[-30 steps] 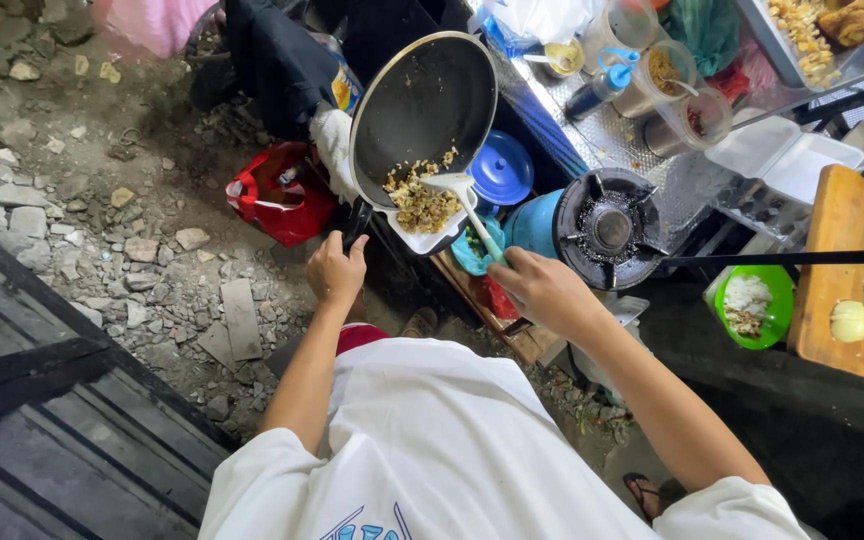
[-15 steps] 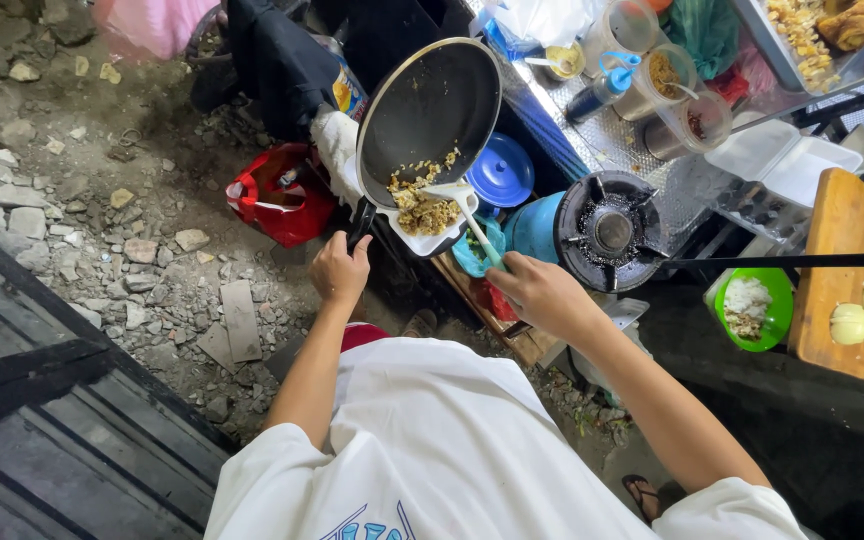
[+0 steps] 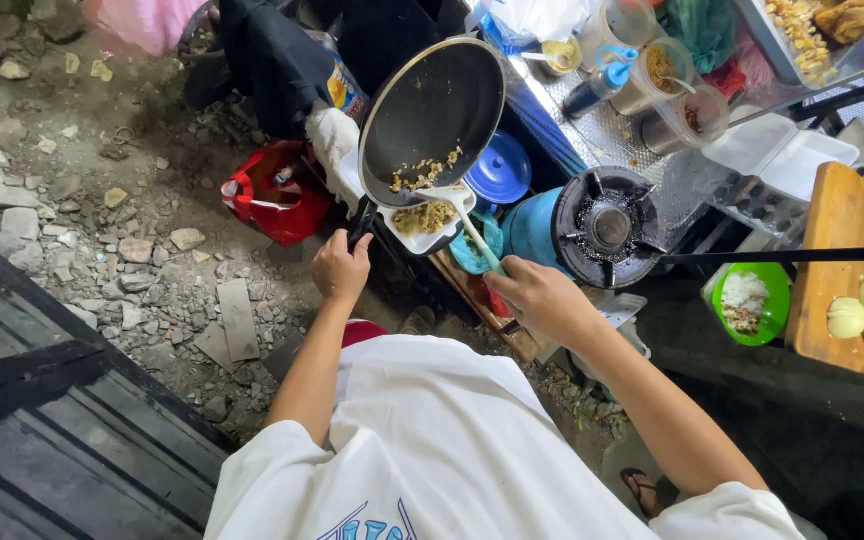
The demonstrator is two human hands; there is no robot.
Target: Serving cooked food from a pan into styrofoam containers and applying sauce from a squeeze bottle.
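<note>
the fingers of the left hand [image 3: 340, 268] are wrapped tight around the dark handle of a black frying pan [image 3: 434, 118]. the pan sits just above this hand, near the top middle of the frame, and it is tipped up on its side so the inside faces the camera. a little bit of fried rice [image 3: 422, 172] sticks to the low part of the pan.

the fingers of the right hand [image 3: 539, 298] are closed on the handle of a white spatula [image 3: 462, 213]. the spatula goes up and to the left from this hand, and its flat end touches the low rim of the pan. right under that rim is a white tray [image 3: 424, 238] with a heap of rice in it. the tray lies between the two hands and a bit above them.

to the right of the pan is a blue gas stove [image 3: 602, 225] with a round black burner. a blue lid [image 3: 500, 170] lies between the pan and the stove. a green bowl [image 3: 752, 300] with rice in it sits at the right, next to a wooden cutting board [image 3: 837, 260]. a red bag [image 3: 274, 192] lies on the stony ground at the left.
</note>
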